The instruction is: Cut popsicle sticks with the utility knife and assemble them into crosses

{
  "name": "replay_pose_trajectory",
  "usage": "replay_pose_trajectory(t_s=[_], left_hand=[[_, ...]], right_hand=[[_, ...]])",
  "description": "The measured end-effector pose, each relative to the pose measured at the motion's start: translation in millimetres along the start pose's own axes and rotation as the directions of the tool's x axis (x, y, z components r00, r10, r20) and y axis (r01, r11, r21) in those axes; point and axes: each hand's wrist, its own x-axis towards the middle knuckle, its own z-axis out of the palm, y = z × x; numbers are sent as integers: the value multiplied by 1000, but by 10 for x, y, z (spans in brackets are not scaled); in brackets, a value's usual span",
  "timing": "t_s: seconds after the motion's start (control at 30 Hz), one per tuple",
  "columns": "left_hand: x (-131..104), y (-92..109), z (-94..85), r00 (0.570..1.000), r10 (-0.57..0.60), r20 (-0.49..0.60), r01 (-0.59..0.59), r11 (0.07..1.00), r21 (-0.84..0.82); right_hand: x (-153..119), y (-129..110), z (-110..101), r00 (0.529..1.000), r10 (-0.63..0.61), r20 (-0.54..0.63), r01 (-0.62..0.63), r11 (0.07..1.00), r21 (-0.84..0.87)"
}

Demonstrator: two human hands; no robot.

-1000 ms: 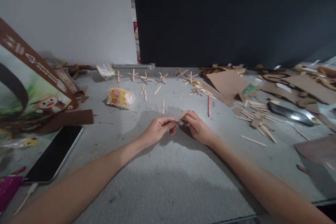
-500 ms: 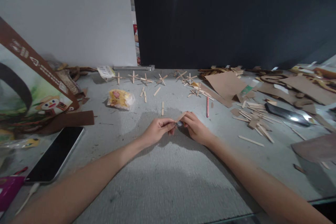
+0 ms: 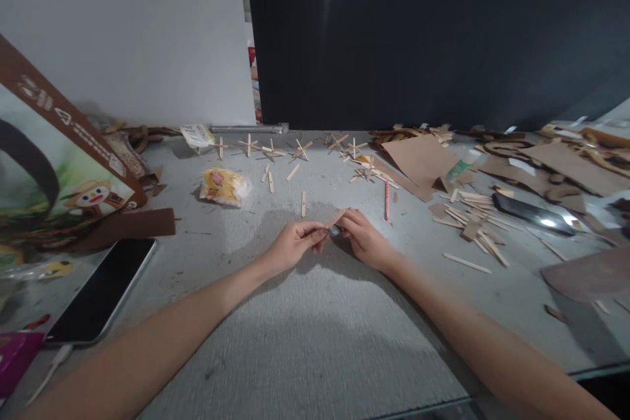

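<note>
Between my hands is a pale wooden craft stick [image 3: 336,218], tilted up to the right. My left hand [image 3: 295,243] is closed, pinching the stick's left end between thumb and fingers. My right hand [image 3: 365,239] is closed around its other end, with the fingers curled over. A small greyish thing [image 3: 335,231] shows under the stick by the right fingers; I cannot make out what it is. Just beyond my left hand, a single craft stick [image 3: 304,204] lies on the grey table [image 3: 295,341].
Crossed-stick pieces [image 3: 272,149] stand in a row at the back. A yellow wrapped packet [image 3: 224,188] and a phone [image 3: 101,292] are on the left. On the right are a red-pink pen [image 3: 386,201], a pile of sticks [image 3: 485,239], cardboard [image 3: 418,161] and a dark shiny object [image 3: 531,213].
Both hands keep hold of the stick in nearly the same place. The stick's tilt looks slightly different, and the whole view has shifted a little.
</note>
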Motion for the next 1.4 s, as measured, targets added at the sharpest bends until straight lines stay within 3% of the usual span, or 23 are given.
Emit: replay_pose_trajectory(t_s=[0.33, 0.6, 0.8, 1.4], left_hand=[[-11, 1, 9, 1000, -23, 17, 22, 996, 90], [-20, 5, 9, 1000, -17, 1, 17, 1000, 18], [-26, -30, -7, 1000, -13, 28, 11, 998, 67], [-21, -1, 20, 1000, -18, 8, 18, 1000, 12]], right_hand=[[0, -26, -3, 1000, -16, 20, 16, 1000, -15], [8, -14, 3, 1000, 2, -6, -2, 1000, 0], [11, -29, 10, 1000, -13, -3, 13, 1000, -20], [6, -10, 20, 1000, 7, -9, -7, 1000, -13]])
